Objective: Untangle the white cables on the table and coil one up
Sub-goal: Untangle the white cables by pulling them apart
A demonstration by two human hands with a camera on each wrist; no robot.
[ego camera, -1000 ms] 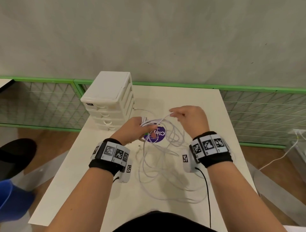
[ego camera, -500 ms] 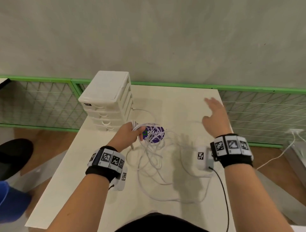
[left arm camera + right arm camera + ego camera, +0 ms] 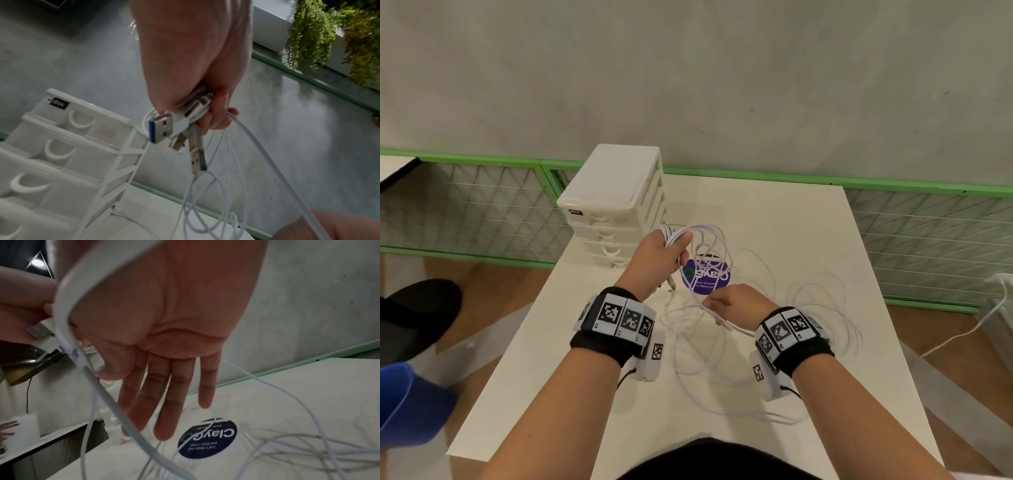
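Note:
Several thin white cables [image 3: 822, 305] lie in tangled loops on the white table [image 3: 774, 212]. My left hand [image 3: 661, 257] is raised beside the drawer unit and grips a bunch of cable loops. In the left wrist view three USB plugs [image 3: 162, 129] stick out below the fist of this left hand [image 3: 205, 113]. My right hand [image 3: 736, 303] is lower and nearer to me, and pinches one strand that runs up to the left hand. The right wrist view shows that strand [image 3: 98, 386] crossing the thumb side of the right hand [image 3: 164, 353], the other fingers hanging straight.
A white plastic drawer unit [image 3: 613, 192] stands at the table's back left, close to the left hand. A round purple sticker [image 3: 705, 277] is on the tabletop under the cables. Green-framed mesh fencing [image 3: 928, 222] runs behind the table. A blue object [image 3: 407, 404] sits on the floor, left.
The right hand, open and far out to the right half a second ago, has come back to the centre and taken a strand. The left hand has lifted its bundle slightly.

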